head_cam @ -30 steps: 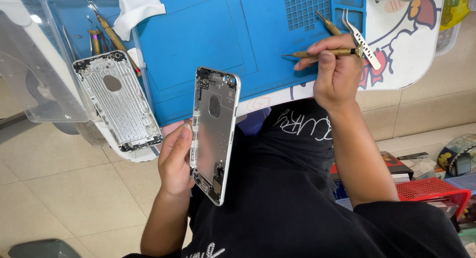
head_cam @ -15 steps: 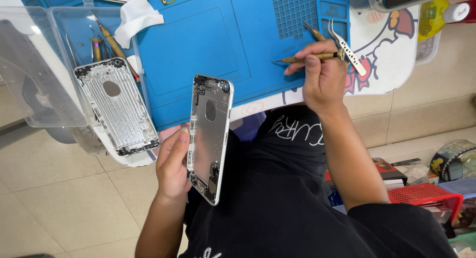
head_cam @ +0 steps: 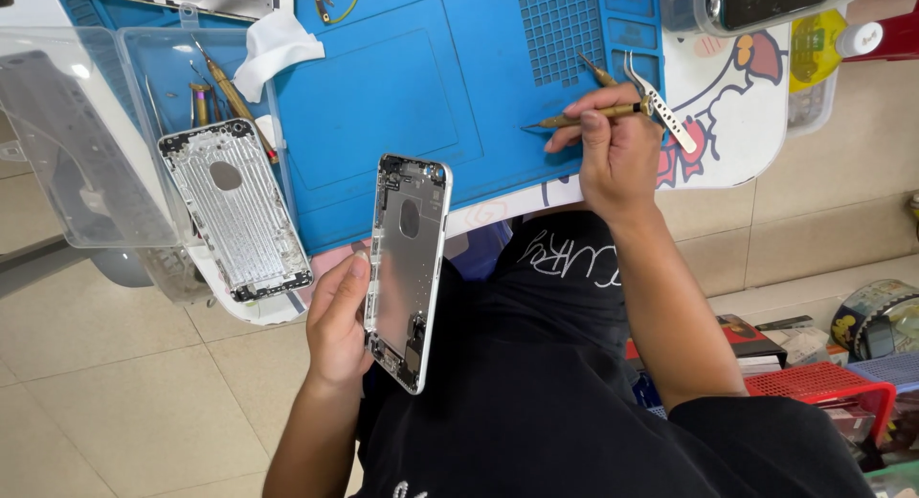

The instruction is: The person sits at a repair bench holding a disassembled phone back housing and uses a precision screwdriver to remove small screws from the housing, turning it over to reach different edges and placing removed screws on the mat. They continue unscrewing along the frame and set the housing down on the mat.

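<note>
Left hand (head_cam: 340, 330) clamped on phone shell (head_cam: 409, 268), fingers (head_cam: 356, 268) wrapped along its near long edge, thumb side hidden behind; shell held off the worktop, tilted, inner face w/ oval cutout toward camera, top end up by the mat's (head_cam: 431, 86) lower edge, bottom end down over the black shirt. Right hand (head_cam: 613, 158) closed round a brass-handled tool (head_cam: 593, 115), thin tip pointing away from the grip toward mat centre, tip just above or on the mat, can't tell which. Past right grip's knuckles: silver tweezers (head_cam: 661, 110) lying half on mat, half on white worktop (head_cam: 737, 144) w/ cartoon print; second brass tool (head_cam: 598, 72) just beyond, on the mat's gridded part. Left of left grip, well apart from it: second shell (head_cam: 235, 211), silver, ribbed inside, lying flat across the worktop edge, partly over a clear plastic tray (head_cam: 144, 67) w/ lid (head_cam: 72, 144) swung open. In the tray beyond that shell: more brass-handled tools (head_cam: 230, 86), white cloth (head_cam: 273, 48) draped over tray wall onto mat. Far side of right grip, top corner: clear box (head_cam: 756, 5) w/ dark item inside. Right of right forearm, lower down on the floor side: red basket (head_cam: 833, 388), books, other clutter too small to make out.
</note>
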